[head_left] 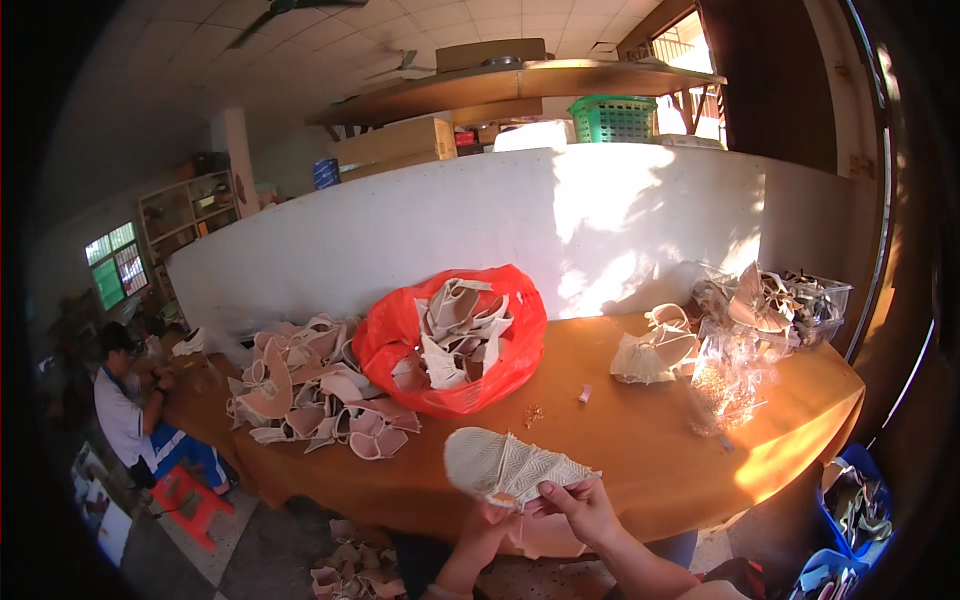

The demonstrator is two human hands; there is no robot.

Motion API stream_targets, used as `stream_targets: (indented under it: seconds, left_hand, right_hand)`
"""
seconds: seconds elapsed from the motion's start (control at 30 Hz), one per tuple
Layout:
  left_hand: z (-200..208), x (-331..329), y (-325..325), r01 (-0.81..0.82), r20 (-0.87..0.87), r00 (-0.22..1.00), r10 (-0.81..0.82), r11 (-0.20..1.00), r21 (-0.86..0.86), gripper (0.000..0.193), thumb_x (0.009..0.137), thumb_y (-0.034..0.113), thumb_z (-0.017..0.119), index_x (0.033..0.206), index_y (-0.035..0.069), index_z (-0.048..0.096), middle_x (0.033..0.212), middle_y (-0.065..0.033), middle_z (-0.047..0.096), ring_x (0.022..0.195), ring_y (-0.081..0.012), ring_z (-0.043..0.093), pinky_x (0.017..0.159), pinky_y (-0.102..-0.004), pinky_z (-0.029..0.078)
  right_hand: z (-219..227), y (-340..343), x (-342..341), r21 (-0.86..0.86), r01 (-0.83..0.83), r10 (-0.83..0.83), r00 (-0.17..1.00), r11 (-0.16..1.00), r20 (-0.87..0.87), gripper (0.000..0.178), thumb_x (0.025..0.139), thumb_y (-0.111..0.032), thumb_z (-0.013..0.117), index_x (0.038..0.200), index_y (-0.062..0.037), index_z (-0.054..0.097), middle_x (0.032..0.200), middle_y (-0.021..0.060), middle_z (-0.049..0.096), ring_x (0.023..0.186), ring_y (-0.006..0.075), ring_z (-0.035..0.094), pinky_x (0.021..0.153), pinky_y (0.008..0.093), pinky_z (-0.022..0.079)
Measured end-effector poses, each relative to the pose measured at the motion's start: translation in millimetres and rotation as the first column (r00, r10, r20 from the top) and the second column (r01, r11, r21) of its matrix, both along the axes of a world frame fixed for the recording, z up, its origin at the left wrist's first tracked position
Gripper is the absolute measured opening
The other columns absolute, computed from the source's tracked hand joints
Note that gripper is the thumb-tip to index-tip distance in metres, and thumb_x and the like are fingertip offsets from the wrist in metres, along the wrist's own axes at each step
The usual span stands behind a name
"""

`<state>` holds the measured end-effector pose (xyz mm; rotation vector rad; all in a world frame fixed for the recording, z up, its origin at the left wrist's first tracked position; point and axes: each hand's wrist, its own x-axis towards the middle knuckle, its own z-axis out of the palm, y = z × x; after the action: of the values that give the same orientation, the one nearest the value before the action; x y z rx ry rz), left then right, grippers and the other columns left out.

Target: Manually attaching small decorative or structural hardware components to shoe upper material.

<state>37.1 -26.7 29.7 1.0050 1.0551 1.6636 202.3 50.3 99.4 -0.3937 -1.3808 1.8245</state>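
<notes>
Woven shoe upper [510, 465] pinched by both hands' fingers [560, 492]; red bag [390, 345] holds beige cutouts [455, 335].

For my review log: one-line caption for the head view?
Both hands, left hand and right hand, hold a beige woven shoe upper over an orange table beside a red plastic bag of cut pieces.
</notes>
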Motion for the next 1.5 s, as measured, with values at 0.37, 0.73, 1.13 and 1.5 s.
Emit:
stream_targets:
  seconds: [0.37, 0.73, 1.13, 1.5]
  left_hand:
    - [59.5, -7.3, -2.6, -0.131, -0.081, 0.99, 0.111, 0.947, -0.295, 0.032, 0.086, 0.024, 0.07, 0.111, 0.004, 0.067, 0.092, -0.0049, 0.071, 0.078, -0.01, 0.064, 0.057, -0.0261, 0.048]
    - [4.7, -10.1, 112.9, -0.135, -0.322, 0.946, 0.031, 0.943, -0.305, 0.045, 0.081, 0.022, 0.076, 0.119, 0.002, 0.061, 0.084, -0.0048, 0.07, 0.063, -0.0114, 0.063, 0.051, -0.0238, 0.046]
    - [-29.1, 40.9, 121.1, 0.071, -0.99, 0.062, 0.127, 0.989, 0.131, 0.044, 0.091, 0.018, 0.058, 0.131, 0.001, 0.053, 0.138, -0.0223, 0.048, 0.127, -0.0409, 0.045, 0.109, -0.0468, 0.034]
    - [-22.6, 63.6, 113.4, -0.086, -0.979, 0.156, 0.129, 0.989, 0.117, 0.059, 0.084, 0.04, 0.068, 0.134, 0.011, 0.054, 0.142, -0.0187, 0.043, 0.128, -0.0404, 0.041, 0.107, -0.0498, 0.034]
  right_hand:
    - [-3.5, 26.5, 3.0, -0.134, 0.157, -0.177, 0.972, 0.978, -0.157, 0.024, 0.098, -0.02, 0.06, 0.101, 0.0019, 0.067, 0.089, 0.0109, 0.071, 0.077, 0.018, 0.069, 0.072, 0.0315, 0.058]
    - [-75.0, 120.4, 33.7, 0.345, 0.681, -0.763, 0.565, 0.646, 0.314, 0.022, 0.082, -0.021, 0.073, 0.082, 0.0012, 0.072, 0.066, 0.0075, 0.07, 0.057, 0.0141, 0.064, 0.055, 0.0301, 0.05]
    - [-50.1, 152.4, 39.1, 0.943, 0.102, -0.94, 0.172, 0.316, 0.296, 0.039, 0.072, -0.021, 0.077, 0.107, -0.0077, 0.067, 0.095, 0.0143, 0.068, 0.093, 0.0317, 0.063, 0.084, 0.042, 0.045]
    - [-66.6, 254.9, -69.6, 0.645, -0.146, -0.555, 0.393, 0.75, 0.734, 0.016, 0.081, -0.02, 0.067, 0.087, -0.0055, 0.073, 0.079, 0.0143, 0.07, 0.079, 0.0298, 0.068, 0.072, 0.0401, 0.054]
